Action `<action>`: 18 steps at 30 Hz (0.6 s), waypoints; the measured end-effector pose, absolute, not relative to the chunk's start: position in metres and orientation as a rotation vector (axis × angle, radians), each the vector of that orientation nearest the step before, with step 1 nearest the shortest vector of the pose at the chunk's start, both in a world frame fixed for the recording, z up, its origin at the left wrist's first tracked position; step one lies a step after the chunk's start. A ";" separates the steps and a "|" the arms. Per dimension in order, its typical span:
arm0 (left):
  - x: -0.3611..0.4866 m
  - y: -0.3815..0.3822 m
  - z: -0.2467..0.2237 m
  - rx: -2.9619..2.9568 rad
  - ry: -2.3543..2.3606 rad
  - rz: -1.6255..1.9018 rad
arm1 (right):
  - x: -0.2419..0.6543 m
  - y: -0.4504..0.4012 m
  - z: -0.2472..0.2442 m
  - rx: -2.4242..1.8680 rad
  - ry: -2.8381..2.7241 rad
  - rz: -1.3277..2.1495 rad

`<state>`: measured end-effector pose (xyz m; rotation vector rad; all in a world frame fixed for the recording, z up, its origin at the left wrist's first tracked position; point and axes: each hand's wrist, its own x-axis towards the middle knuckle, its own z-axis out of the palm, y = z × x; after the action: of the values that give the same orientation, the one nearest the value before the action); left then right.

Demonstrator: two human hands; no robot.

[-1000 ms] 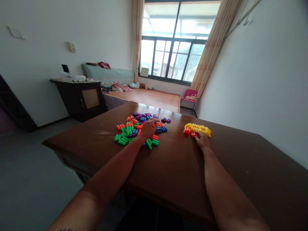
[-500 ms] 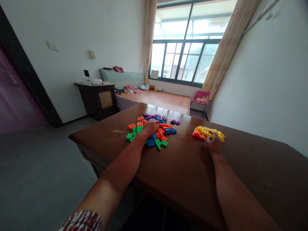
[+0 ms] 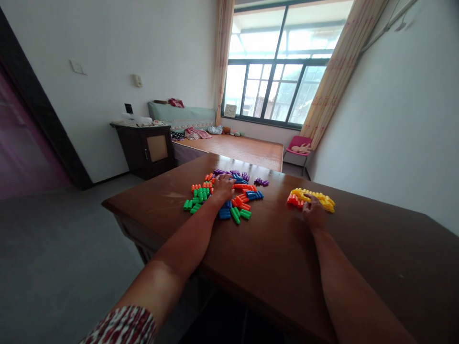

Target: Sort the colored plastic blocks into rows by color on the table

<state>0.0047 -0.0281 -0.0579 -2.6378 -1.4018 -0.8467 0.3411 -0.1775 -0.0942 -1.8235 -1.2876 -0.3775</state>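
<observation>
A: Take twelve as straight ahead across the table [image 3: 268, 258]. Your left hand [image 3: 224, 186] lies over the mixed pile [image 3: 254, 195] at eleven; your right hand [image 3: 314, 213] is by the yellow pieces [image 3: 324, 200] at one.

B: Are you gripping anything?

A: Your left fingers are loosely curved, but whether they pinch a piece I can't tell. Your right fingers bend in at the four o'clock side of the red-orange pieces [image 3: 295, 201]; I can't confirm a grasp there either.

B: What sits around your left hand?

A: You have green pieces [image 3: 201, 193] toward nine, purple pieces [image 3: 222, 171] at twelve, orange pieces [image 3: 245, 187] at three, blue pieces [image 3: 225, 214] at six.

B: How should they handle?

A: They look like glossy moulded plastic: probably light, stiff and sturdy, but slick and apt to roll. You'd best pinch each across its rounded sides, mid-length, without pressing down.
</observation>
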 end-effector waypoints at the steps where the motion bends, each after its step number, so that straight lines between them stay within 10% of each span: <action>1: 0.011 -0.027 -0.060 -2.651 -1.346 -0.853 | 0.340 -0.177 -0.094 -1.810 -1.304 -0.384; 18: 0.015 -0.020 -0.060 -2.728 -1.324 -0.815 | 0.306 -0.172 -0.080 -1.720 -1.473 -0.324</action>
<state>0.0155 -0.0200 -0.0603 -2.7283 -1.3243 -0.8149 0.3059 -0.1717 -0.0804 -1.7205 -1.4734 -0.3238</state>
